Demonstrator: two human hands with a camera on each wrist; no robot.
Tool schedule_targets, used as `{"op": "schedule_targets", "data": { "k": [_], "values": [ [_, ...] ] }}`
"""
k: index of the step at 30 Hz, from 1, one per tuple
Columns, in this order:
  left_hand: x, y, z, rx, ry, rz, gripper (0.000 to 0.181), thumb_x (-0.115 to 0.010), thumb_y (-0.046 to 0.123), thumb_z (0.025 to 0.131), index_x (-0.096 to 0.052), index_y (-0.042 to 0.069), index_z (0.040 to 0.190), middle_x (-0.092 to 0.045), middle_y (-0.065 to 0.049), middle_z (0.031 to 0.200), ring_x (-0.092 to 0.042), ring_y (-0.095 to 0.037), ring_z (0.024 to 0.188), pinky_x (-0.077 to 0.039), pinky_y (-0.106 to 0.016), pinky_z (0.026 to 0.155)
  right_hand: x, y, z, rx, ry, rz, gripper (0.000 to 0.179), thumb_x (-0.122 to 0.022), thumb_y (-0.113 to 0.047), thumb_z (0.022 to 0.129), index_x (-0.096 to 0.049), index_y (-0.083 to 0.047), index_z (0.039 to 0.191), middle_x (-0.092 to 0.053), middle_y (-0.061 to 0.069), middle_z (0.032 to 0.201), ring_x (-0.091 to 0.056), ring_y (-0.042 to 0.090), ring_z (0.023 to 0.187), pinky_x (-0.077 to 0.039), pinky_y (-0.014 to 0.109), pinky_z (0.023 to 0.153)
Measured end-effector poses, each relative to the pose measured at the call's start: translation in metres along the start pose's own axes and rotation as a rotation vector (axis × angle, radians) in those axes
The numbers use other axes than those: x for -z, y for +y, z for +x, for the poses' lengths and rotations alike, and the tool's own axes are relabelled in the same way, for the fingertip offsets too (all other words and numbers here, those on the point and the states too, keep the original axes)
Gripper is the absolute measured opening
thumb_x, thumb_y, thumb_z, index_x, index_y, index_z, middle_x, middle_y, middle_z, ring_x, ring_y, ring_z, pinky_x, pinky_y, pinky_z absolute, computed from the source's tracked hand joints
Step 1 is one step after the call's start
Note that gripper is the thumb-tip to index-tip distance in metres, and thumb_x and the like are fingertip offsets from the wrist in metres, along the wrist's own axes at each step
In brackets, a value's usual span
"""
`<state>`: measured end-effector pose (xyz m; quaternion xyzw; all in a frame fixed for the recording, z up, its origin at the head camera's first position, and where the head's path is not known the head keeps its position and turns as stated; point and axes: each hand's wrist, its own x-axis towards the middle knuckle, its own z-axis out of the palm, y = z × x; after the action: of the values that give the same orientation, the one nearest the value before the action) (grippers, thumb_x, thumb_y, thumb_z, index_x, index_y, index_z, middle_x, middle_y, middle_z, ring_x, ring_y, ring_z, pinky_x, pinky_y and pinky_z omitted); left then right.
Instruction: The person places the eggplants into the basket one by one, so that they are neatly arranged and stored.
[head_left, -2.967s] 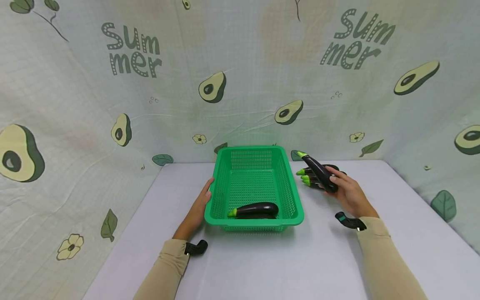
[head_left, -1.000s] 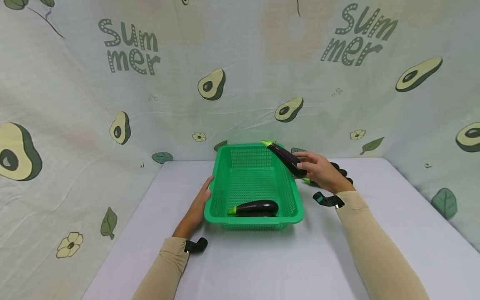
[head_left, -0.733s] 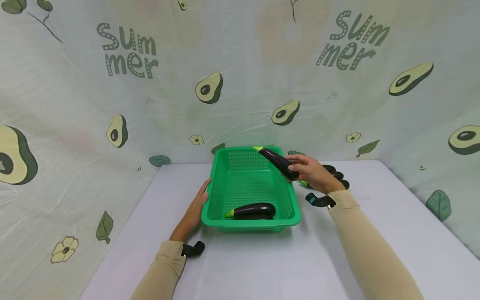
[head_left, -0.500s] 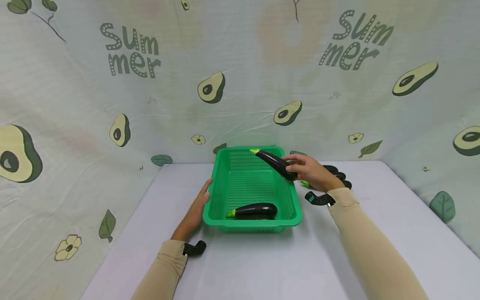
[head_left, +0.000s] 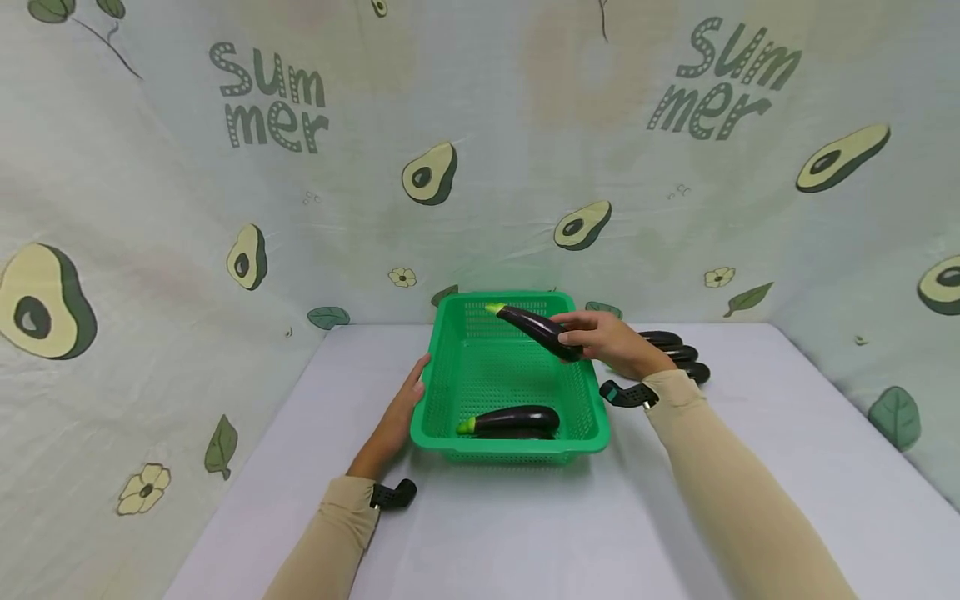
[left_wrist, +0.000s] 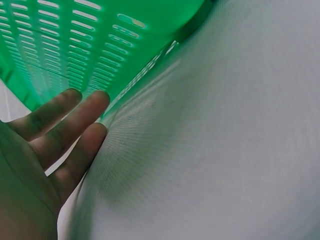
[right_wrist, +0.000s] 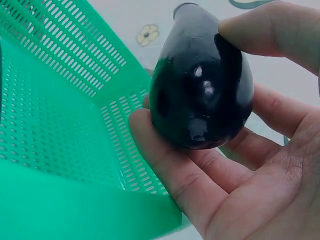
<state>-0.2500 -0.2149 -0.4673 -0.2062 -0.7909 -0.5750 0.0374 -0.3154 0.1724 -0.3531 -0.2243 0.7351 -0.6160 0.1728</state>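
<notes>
My right hand holds a dark eggplant above the right side of a green plastic basket. The eggplant's green stem end points to the far left. In the right wrist view, thumb and fingers close around the rounded end of this eggplant. My left hand rests against the basket's left side. Its straight fingers touch the slotted basket wall in the left wrist view; the thumb is out of sight there. Inside the basket, near its front wall, lies an eggplant with another dark one partly hidden before it.
Several more eggplants lie on the white table right of the basket, partly hidden by my right hand. Behind the table hangs a printed cloth with avocados and lettering. A black band is on my right wrist.
My right hand has carried the eggplant leftward from the pile on the table to above the basket. My left hand and the eggplants in the basket have stayed in place.
</notes>
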Motion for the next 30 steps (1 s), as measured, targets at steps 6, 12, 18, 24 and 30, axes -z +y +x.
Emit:
{"op": "schedule_targets", "data": {
  "k": [6,12,18,24,30],
  "values": [
    [-0.002,0.001,-0.002,-0.004,0.018,0.032,0.054,-0.025,0.037,0.110,-0.014,0.027,0.163,-0.012,-0.004,0.167,-0.010,-0.027,0.151,-0.011,-0.060,0.117,-0.005,0.000,0.005,-0.017,0.001,-0.037,0.057,-0.070,-0.024,0.096,-0.051,-0.003,0.146,-0.048,0.018,0.144,-0.056,0.030,0.122,-0.046,0.048,0.101],
    [-0.001,0.000,0.000,0.001,0.013,0.021,0.054,-0.026,0.039,0.110,-0.014,0.029,0.162,-0.012,-0.003,0.167,-0.011,-0.025,0.151,-0.012,-0.059,0.117,-0.010,-0.003,0.009,-0.041,-0.003,-0.109,0.059,-0.072,-0.029,0.094,-0.053,-0.008,0.145,-0.044,0.014,0.150,-0.045,0.031,0.134,-0.035,0.055,0.110],
    [0.000,0.001,0.001,0.015,-0.001,0.018,0.053,-0.023,0.034,0.111,-0.012,0.027,0.163,-0.011,-0.005,0.167,-0.010,-0.026,0.151,-0.012,-0.059,0.117,-0.013,-0.004,0.017,-0.042,-0.033,-0.135,0.058,-0.071,-0.029,0.095,-0.053,-0.009,0.146,-0.045,0.014,0.150,-0.049,0.031,0.131,-0.040,0.053,0.107],
    [0.002,0.019,-0.001,0.029,-0.035,0.015,0.054,-0.022,0.025,0.112,-0.008,0.017,0.163,-0.007,-0.011,0.167,-0.007,-0.030,0.151,-0.011,-0.058,0.117,-0.017,-0.001,0.026,-0.028,-0.058,-0.116,0.053,-0.071,-0.022,0.096,-0.055,-0.006,0.144,-0.053,0.017,0.141,-0.059,0.028,0.119,-0.049,0.046,0.098],
    [0.003,0.039,-0.006,0.036,-0.057,0.023,0.055,-0.023,0.023,0.111,-0.008,0.012,0.163,-0.008,-0.014,0.167,-0.009,-0.032,0.151,-0.014,-0.059,0.117,-0.021,-0.001,0.032,-0.020,-0.091,-0.163,0.052,-0.074,-0.023,0.094,-0.058,-0.007,0.141,-0.055,0.015,0.140,-0.058,0.028,0.121,-0.049,0.047,0.098]
  ]
}}
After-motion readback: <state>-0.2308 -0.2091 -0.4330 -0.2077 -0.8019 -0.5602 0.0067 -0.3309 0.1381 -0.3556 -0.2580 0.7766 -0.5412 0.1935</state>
